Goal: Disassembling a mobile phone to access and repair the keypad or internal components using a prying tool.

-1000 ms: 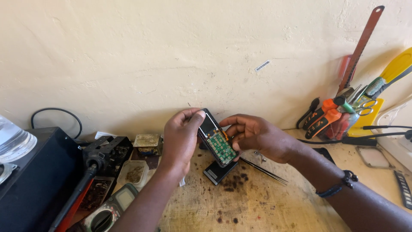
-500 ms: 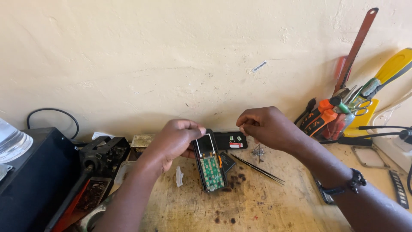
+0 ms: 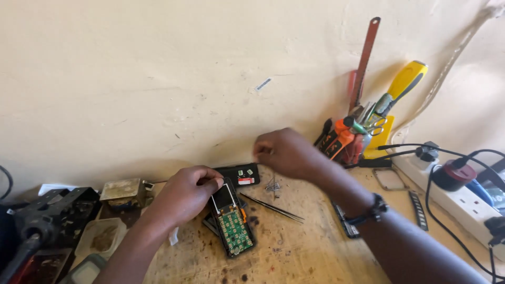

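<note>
At a stained wooden workbench (image 3: pixel 315 247) set against a cream wall, one person's two bare hands work over one opened handset (image 3: pixel 233 223); the left hand (image 3: pixel 184 197) rests on the handset's upper end, fingers curled together and pinching its top edge; the right hand (image 3: pixel 286 152) hovers above the bench, lifted off it, fingers bunched in a loose fist, and whether they grip anything cannot be told. The handset lies flat on the bench just below the left hand, its one green keypad board facing up; its long axis runs from the wall side toward the viewer, leaning slightly rightward at the near end, with the small screen at the far end. One pair of tweezers (image 3: pixel 273 208) lies just right of it, slanting down to the right; one black back cover (image 3: pixel 239 174) lies against the wall between the hands. At left, one shallow pale tray (image 3: pixel 102 237) holds brownish residue; beside the wall at right, a cluster of tools (image 3: pixel 357 131) stands upright, among them one yellow-handled screwdriver (image 3: pixel 405 81) and one red saw frame; one white power strip (image 3: pixel 457 197) carries several plugs.
</note>
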